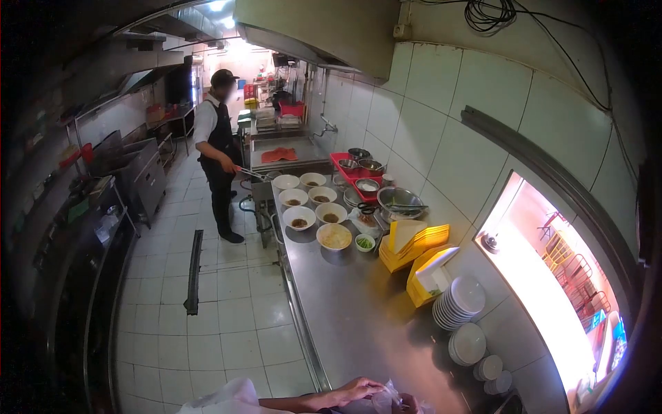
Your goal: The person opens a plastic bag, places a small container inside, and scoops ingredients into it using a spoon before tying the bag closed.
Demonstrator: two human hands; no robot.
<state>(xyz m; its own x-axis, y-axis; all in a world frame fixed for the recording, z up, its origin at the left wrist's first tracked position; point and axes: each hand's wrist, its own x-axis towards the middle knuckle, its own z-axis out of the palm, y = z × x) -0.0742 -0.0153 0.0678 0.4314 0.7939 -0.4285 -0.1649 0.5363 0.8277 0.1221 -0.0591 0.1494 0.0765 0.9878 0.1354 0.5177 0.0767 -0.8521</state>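
At the bottom edge, my left hand reaches in from the left, fingers pinched on a crumpled clear plastic bag. My right hand, largely cut off by the frame's edge, is closed at the other side of the bag. What the bag contains, if anything, I cannot make out. Both hands are over the near end of the steel counter. To their right stand small stacked white dishes and a stack of white plates.
Several white bowls with brown contents stand farther along, near a bowl of greens. Yellow boxes, a steel bowl and a red tray line the wall. A co-worker holds tongs by the far counter.
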